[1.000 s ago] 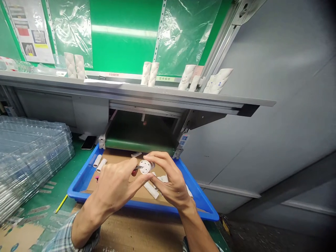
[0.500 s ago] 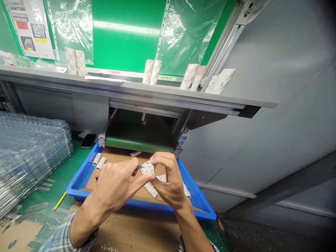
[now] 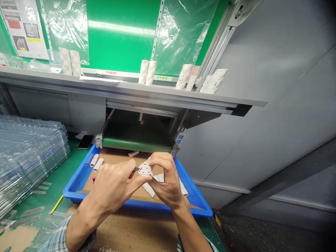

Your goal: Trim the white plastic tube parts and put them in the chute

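My right hand (image 3: 166, 178) is closed around a white tube-shaped part, its round end face with several small holes (image 3: 144, 169) turned towards me. In my left hand (image 3: 110, 185), a small pointed tool (image 3: 136, 169) is gripped, with a dark metal tip and a bit of red showing; its exact kind is hidden by the fingers. The tip meets the edge of the white face. My left thumb also reaches the lower rim of the part. Both hands are above a blue tray (image 3: 98, 200) lined with cardboard, where several white tubes (image 3: 98, 165) lie.
A green conveyor belt (image 3: 136, 141) ends at the tray's far side. Clear plastic trays (image 3: 34, 150) are stacked at left, near a phone (image 3: 85, 141) and a yellow stick (image 3: 56, 204). Overhead, a metal shelf (image 3: 147, 91) bears several white twisted tubes (image 3: 184, 76).
The whole view has shifted slightly, so everything sits a little further left. Both hands keep their hold, and the tool tip stays at the white face.
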`<act>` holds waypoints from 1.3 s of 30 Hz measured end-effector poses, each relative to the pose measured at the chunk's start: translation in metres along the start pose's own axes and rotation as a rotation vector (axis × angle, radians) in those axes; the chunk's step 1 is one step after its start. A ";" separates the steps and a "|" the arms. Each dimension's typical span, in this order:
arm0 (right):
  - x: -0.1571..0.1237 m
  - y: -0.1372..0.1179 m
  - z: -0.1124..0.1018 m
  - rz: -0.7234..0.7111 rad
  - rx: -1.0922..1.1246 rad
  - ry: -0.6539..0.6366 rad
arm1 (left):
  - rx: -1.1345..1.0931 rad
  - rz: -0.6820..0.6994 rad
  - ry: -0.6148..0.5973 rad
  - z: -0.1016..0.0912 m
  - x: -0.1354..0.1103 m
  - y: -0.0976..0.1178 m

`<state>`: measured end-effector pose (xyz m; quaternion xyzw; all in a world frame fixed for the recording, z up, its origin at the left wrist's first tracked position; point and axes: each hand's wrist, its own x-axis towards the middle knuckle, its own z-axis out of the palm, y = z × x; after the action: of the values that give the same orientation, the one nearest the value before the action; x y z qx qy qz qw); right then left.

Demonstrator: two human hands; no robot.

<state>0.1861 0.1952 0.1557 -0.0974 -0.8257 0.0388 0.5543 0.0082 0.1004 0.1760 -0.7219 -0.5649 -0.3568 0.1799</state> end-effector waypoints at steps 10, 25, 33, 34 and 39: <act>-0.001 0.000 0.003 -0.005 0.010 0.061 | -0.054 -0.018 -0.014 0.004 -0.002 0.003; 0.000 -0.005 0.006 -0.031 -0.029 0.127 | -0.164 0.058 -0.009 0.001 0.000 0.001; -0.002 -0.010 0.009 0.076 0.114 -0.065 | -0.075 0.104 0.220 0.006 0.003 0.001; -0.003 -0.010 0.010 0.083 0.138 -0.075 | -0.070 0.108 0.238 0.007 0.003 0.002; -0.001 -0.007 0.009 0.126 0.129 0.016 | -0.287 0.150 0.110 0.004 0.004 0.001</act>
<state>0.1777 0.1885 0.1528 -0.1136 -0.8093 0.1262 0.5624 0.0107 0.1055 0.1764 -0.7596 -0.4422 -0.4583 0.1319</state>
